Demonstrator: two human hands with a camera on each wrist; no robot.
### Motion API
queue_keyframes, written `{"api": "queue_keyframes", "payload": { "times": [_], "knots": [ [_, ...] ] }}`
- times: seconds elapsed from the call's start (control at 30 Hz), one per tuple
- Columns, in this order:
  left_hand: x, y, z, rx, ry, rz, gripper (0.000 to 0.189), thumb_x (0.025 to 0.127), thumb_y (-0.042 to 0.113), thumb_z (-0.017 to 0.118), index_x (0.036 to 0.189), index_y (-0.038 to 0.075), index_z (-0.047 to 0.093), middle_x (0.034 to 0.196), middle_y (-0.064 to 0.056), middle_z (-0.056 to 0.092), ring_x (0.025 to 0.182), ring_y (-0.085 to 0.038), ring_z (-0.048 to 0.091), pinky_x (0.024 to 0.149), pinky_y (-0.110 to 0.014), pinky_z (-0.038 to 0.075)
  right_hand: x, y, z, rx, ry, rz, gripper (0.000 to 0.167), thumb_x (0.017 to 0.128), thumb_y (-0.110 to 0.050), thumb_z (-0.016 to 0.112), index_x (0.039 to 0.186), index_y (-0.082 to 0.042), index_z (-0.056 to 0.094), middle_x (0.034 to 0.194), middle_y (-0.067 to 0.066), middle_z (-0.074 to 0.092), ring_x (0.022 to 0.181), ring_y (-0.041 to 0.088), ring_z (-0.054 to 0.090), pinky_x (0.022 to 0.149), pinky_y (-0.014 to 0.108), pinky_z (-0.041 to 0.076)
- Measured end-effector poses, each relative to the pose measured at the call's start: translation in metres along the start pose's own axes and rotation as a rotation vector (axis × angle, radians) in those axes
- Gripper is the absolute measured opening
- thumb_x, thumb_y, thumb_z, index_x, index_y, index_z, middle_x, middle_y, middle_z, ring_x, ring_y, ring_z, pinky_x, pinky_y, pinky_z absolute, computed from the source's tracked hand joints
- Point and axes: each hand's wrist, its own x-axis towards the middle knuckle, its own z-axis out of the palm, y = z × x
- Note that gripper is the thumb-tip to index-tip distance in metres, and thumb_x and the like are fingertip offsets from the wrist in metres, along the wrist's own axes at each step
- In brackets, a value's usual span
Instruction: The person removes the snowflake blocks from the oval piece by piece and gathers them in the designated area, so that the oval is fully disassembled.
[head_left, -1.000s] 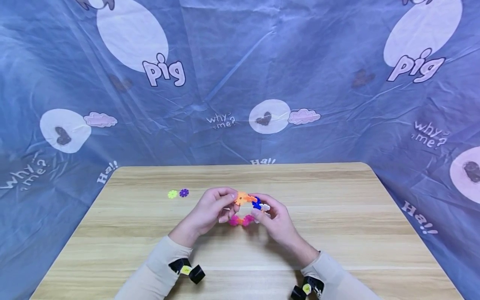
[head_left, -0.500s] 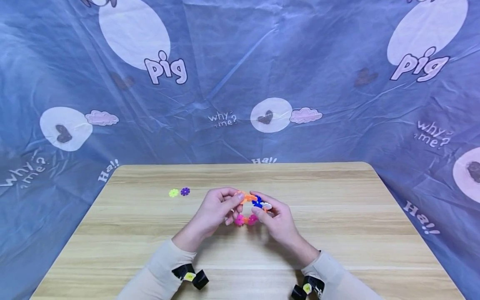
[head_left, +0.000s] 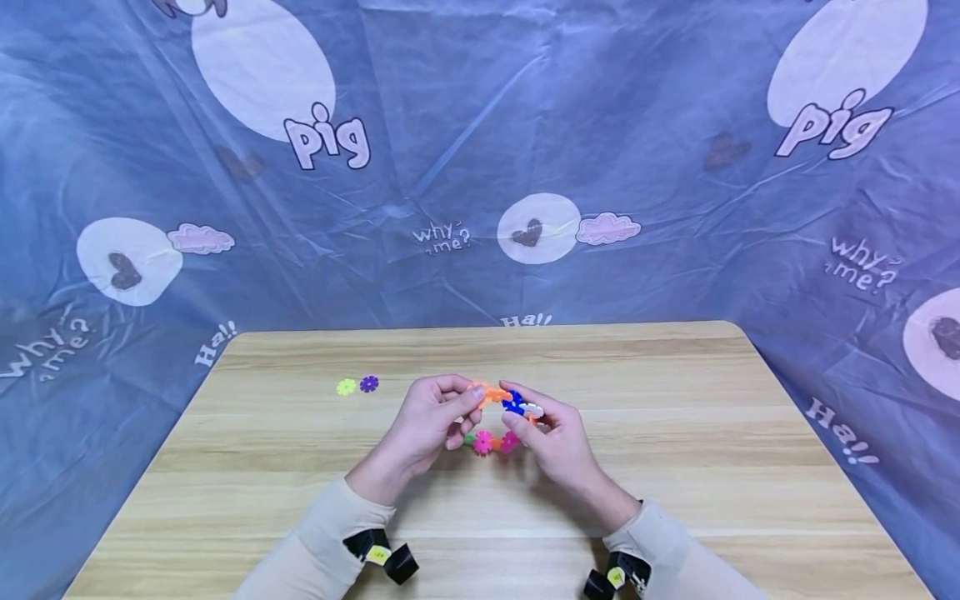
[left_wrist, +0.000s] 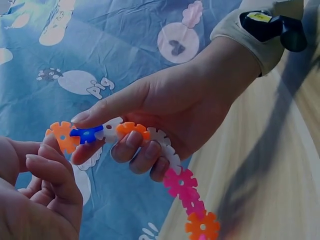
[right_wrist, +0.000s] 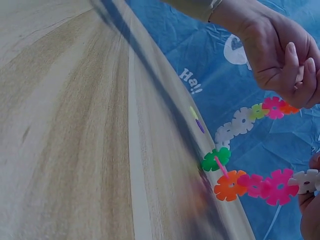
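Observation:
A chain of flower-shaped snowflake discs [head_left: 483, 442] in pink, orange, green, white and blue hangs in a loop between both hands over the table. My left hand [head_left: 427, 417] pinches an orange disc [left_wrist: 63, 137] of the chain between thumb and fingertips. Close on its right, my right hand [head_left: 558, 437] holds the blue disc [left_wrist: 86, 134] between thumb and index finger. Its other fingers curl round white and orange discs [left_wrist: 132, 131]. The right wrist view shows the lower loop, with a green disc [right_wrist: 216, 159] and an orange disc [right_wrist: 230, 186].
A yellow-green disc [head_left: 346, 387] and a purple disc [head_left: 369, 384] lie side by side on the wooden table [head_left: 262, 467], toward its back left. Behind the table hangs a blue printed cloth [head_left: 420, 108]. Each forearm carries a strapped black camera [head_left: 401, 563].
My left hand has shifted slightly right, its thumb now covering more of the orange disc. The loop's lower pink discs have swung right, and a green disc shows beside them.

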Motion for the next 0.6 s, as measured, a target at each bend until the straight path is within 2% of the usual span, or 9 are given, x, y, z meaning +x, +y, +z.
{"api": "queue_keyframes", "payload": {
  "times": [0.1,0.17,0.4,0.6],
  "knots": [
    [0.0002,-0.0002,-0.0012,0.013,0.005,0.009,0.01,0.107,0.007,0.065,0.097,0.007,0.068,0.07,0.005,0.069,0.055,-0.004,0.054,0.045,-0.015,0.041,-0.0001,-0.0008,-0.0001,0.005,-0.008,0.003,0.042,0.101,-0.001,0.07,0.143,0.002,0.066,0.104,-0.006,0.079,0.075,0.024,0.077,0.07,0.037,0.066],
    [0.0002,0.0002,-0.0019,0.031,0.007,0.016,0.011,0.107,0.007,0.065,0.096,0.007,0.068,0.069,0.005,0.069,0.054,-0.004,0.053,0.045,-0.016,0.041,-0.0001,-0.0009,-0.0002,0.006,-0.013,0.004,0.042,0.101,-0.001,0.07,0.143,0.002,0.066,0.102,-0.007,0.079,0.075,0.024,0.078,0.07,0.037,0.066],
    [0.0002,0.0017,-0.0042,0.051,-0.022,0.017,0.011,0.107,0.008,0.064,0.098,0.005,0.069,0.068,0.006,0.062,0.054,-0.005,0.048,0.045,-0.016,0.039,-0.0004,-0.0011,0.0007,0.052,-0.031,0.027,0.044,0.102,0.0,0.069,0.144,0.006,0.063,0.105,0.033,0.074,0.074,0.024,0.078,0.07,0.038,0.067],
    [0.0005,0.0014,-0.0059,0.129,-0.048,0.021,0.014,0.11,0.01,0.061,0.101,0.0,0.067,0.07,0.005,0.059,0.054,-0.006,0.046,0.046,-0.017,0.038,-0.0006,-0.0001,0.0004,0.045,-0.032,0.028,0.043,0.103,-0.001,0.068,0.145,0.006,0.062,0.116,0.041,0.07,0.075,0.024,0.079,0.071,0.037,0.067]
  ]
}}
